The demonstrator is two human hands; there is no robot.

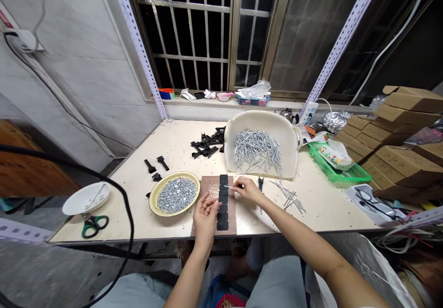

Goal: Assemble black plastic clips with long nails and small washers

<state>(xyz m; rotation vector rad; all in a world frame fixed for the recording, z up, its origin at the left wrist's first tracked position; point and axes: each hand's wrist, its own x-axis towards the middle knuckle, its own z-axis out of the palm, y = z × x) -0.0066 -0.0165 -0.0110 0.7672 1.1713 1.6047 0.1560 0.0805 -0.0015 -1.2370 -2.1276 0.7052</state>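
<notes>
A row of flat black rectangular pieces point(223, 221) lies down the right part of a brown board point(230, 227) at the table's front edge. Over the row, my right hand point(248, 190) pinches a thin silvery nail-like pin point(228, 187), which points left. My left hand point(206, 212) is at the left side of the row, fingers curled inward with the fingertips beside the black pieces. What it holds, if anything, is too small to make out. Small shiny bits point(213, 190) lie on the board beyond it. Left of this hand stands a yellow-rimmed bowl point(155, 210) full of small metal pieces.
Behind the board sits a white scoop-like tray point(238, 124) with many long pins. Loose pins point(289, 196) and pliers point(260, 185) lie to the right. Black plastic parts point(207, 144), green-handled scissors point(94, 226), a white dish point(74, 202), a green basket point(349, 177) and cardboard boxes point(398, 169) surround them.
</notes>
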